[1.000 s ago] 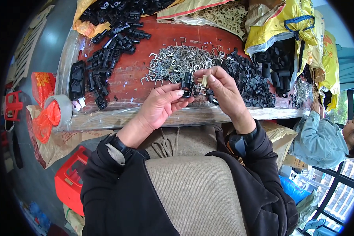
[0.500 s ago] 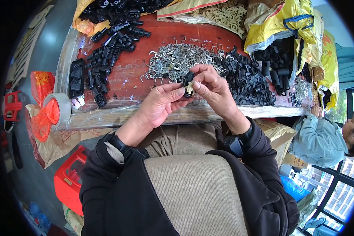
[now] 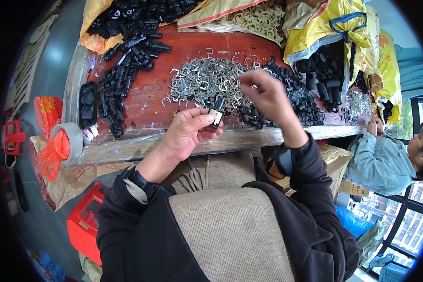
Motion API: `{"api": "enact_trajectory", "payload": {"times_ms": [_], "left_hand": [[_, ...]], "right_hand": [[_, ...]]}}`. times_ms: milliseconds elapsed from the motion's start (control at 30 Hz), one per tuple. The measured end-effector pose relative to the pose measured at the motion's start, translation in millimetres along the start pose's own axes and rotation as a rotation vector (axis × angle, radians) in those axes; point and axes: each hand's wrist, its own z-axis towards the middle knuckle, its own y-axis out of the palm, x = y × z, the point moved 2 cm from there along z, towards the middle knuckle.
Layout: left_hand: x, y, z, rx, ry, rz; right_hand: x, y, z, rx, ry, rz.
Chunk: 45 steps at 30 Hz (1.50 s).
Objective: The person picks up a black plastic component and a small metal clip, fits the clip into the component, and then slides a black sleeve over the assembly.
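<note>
Near the table's front edge, my left hand (image 3: pixel 187 131) is closed around a small black plastic fitting (image 3: pixel 220 102) with a cream-coloured piece (image 3: pixel 215 114) on its side. The fitting stands tilted, its black end pointing up. My right hand (image 3: pixel 270 96) is apart from it, raised over the right side of a heap of bent U-shaped metal clips (image 3: pixel 199 80). Its fingers are somewhat blurred, but the thumb looks apart from them and nothing shows between. Beside this hand lies a heap of small black plastic pieces (image 3: pixel 301 104).
Black plastic fittings (image 3: pixel 122 77) spread over the left of the red table (image 3: pixel 174 47). Cream clips (image 3: pixel 263 21) lie at the back. A yellow sack (image 3: pixel 301 44) holds black tubes (image 3: pixel 325 80). A tape roll (image 3: pixel 73 136) hangs at the left corner. Another person (image 3: pixel 385 160) sits at right.
My right hand has let go of the fitting and moved right and away over the heaps. My left hand still holds the fitting, slightly lower and further left in view.
</note>
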Motion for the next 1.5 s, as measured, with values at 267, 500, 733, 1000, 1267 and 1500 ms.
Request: {"api": "enact_trajectory", "payload": {"times_ms": [267,500,733,1000,1267,1500], "left_hand": [[0,3,3,0.029,0.011,-0.005],[0,1,3,0.032,0.025,-0.036],[-1,0,7,0.017,0.033,-0.057],[-1,-1,6,0.007,0.035,-0.067],[0,2,5,0.017,0.036,-0.064],[-4,-2,6,0.043,0.048,-0.083]], "right_hand": [[104,-49,22,0.123,0.216,-0.669],[122,-49,28,0.219,0.277,-0.702],[136,-45,35,0.101,0.361,-0.684],[130,-37,25,0.051,0.180,-0.495],[86,-37,13,0.188,0.272,-0.052],[36,-10,-4,0.066,0.460,0.974]]}}
